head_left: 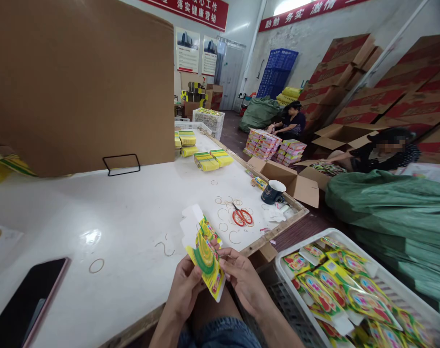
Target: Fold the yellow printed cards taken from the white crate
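Observation:
A yellow and green printed carton (pixel 206 258) with white end flaps is held over the table's front edge. My left hand (pixel 186 285) grips its left side, the thumb pressed on the printed face. On the other side my right hand (pixel 238 270) pinches the carton's right edge. The flaps at its far end stand open. Whether anything is inside the carton cannot be seen. To my right a white plastic crate (pixel 329 233) holds many similar printed cartons (pixel 350 285).
On the white table (pixel 125 217) lie red-handled scissors (pixel 242 216), scattered rubber bands (pixel 96 265), a phone (pixel 27 302), a dark mug (pixel 272 192) and yellow bundles (pixel 213 159). A large cardboard sheet (pixel 82 87) stands at left. Two people sit among boxes and green sacks (pixel 387 232) at right.

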Tool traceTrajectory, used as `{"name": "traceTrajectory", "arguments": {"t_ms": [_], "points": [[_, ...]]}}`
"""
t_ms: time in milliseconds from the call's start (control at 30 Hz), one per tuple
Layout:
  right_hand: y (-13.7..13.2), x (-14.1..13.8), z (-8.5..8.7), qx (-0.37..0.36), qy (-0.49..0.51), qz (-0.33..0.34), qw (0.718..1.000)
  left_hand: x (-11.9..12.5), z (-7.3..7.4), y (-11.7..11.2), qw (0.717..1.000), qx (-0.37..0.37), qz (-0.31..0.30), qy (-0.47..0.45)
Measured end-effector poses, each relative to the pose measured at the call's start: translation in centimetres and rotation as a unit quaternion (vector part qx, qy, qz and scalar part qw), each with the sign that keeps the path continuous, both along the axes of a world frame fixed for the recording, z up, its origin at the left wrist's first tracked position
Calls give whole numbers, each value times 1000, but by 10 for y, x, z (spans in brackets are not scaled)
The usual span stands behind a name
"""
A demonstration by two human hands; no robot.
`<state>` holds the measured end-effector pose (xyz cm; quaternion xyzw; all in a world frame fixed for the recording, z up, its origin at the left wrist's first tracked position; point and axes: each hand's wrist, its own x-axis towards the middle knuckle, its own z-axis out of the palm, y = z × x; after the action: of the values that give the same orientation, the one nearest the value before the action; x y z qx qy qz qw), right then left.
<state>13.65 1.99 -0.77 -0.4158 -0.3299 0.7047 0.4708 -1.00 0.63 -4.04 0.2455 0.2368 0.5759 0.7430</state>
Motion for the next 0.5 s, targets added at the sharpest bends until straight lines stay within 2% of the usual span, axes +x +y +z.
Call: {"name": "traceTrajectory", "arguments": {"t_ms": [67,167,267,400,500], "points": [[-3,-1,1,45,-42,9,998,2,4,2,1000,-13,20,9],[-6,-5,-1,88,-116,18,989,7,9,5,995,-71,64,35],[-7,-9,-6,115,-188,-7,975,11,9,7,988,-114,86,55],[-6,-10,-15,139,-293,-62,944,10,8,10,976,-76,143,144],[-5,-5,-17,165,-359,-47,917,9,9,7,964,-31,188,184]]}}
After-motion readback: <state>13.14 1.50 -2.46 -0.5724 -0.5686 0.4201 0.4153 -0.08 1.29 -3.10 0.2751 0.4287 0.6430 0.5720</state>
